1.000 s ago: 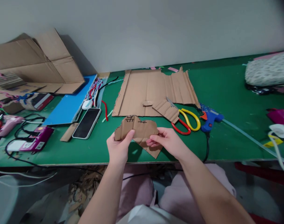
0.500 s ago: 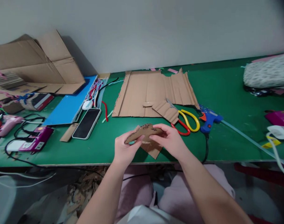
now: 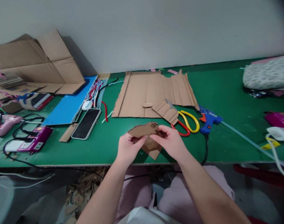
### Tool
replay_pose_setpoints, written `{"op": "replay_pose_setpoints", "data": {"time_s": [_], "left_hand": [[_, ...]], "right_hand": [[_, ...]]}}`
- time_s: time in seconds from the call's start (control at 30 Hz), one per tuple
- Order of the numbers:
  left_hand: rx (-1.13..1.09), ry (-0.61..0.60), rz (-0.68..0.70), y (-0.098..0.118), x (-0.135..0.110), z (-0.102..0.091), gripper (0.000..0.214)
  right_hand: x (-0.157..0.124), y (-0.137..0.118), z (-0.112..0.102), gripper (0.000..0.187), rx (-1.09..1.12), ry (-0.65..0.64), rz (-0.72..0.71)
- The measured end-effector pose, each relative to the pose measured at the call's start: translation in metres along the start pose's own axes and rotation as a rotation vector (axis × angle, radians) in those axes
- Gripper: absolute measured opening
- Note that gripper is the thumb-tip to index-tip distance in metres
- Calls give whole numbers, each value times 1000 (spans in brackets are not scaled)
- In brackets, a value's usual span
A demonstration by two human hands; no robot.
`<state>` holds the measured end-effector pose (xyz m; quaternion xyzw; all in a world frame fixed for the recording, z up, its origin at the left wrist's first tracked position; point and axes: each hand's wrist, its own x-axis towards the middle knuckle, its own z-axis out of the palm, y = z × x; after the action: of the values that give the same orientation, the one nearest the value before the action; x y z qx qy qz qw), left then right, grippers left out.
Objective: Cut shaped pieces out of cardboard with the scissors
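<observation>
Between my two hands is a curved cardboard piece (image 3: pixel 142 130) with dark printed marks. My left hand (image 3: pixel 130 147) grips its left side, thumb on the near face and fingers hidden behind. On the other side my right hand (image 3: pixel 171 141) pinches it, with the thumb in front. Under it, near the table's front edge, lies another cardboard piece (image 3: pixel 154 153) with a pointed corner. Beyond my right hand are scissors (image 3: pixel 190 121) with red and yellow handles, their blades partly under a small cardboard piece (image 3: pixel 166 112).
A large torn cardboard sheet (image 3: pixel 142 93) lies at the back of the green table (image 3: pixel 93 152). To the right is a blue glue gun (image 3: pixel 208 120) with a long glue stick. A phone (image 3: pixel 86 123), a blue board (image 3: pixel 67 107) and a purple power strip (image 3: pixel 40 138) lie left.
The held cardboard piece has tipped so that more of its near face shows. My left hand has shifted slightly right; my right hand has barely moved.
</observation>
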<state>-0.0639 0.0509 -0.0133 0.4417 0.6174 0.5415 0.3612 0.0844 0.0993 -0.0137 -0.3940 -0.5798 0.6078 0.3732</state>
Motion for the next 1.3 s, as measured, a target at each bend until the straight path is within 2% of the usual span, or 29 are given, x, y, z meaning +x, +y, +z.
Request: {"op": "replay_pose_setpoints", "data": {"time_s": [0.13, 0.27, 0.43, 0.57, 0.8, 0.97, 1.17, 1.3], "left_hand": [[-56, 12, -23, -3, 0, 1, 21], [-133, -49, -72, -3, 2, 1, 26], [-52, -25, -30, -1, 2, 1, 23], [-14, 3, -8, -1, 1, 3, 19], [-127, -69, -89, -5, 1, 0, 17], [-116, -36, -61, -7, 0, 2, 16], [-138, -104, -85, -4, 0, -1, 18], [-77, -75, -72, -4, -1, -2, 15]], "right_hand": [[0, -1, 0, 13, 30, 52, 27], [1, 2, 1, 15, 103, 13, 48], [2, 3, 1, 12, 18, -6, 59], [2, 4, 1, 10, 55, 7, 43], [2, 5, 1, 14, 191, 38, 60], [1, 4, 3, 15, 105, 101, 44], [4, 3, 1, 18, 142, 126, 56], [4, 2, 0, 19, 121, 144, 56]]}}
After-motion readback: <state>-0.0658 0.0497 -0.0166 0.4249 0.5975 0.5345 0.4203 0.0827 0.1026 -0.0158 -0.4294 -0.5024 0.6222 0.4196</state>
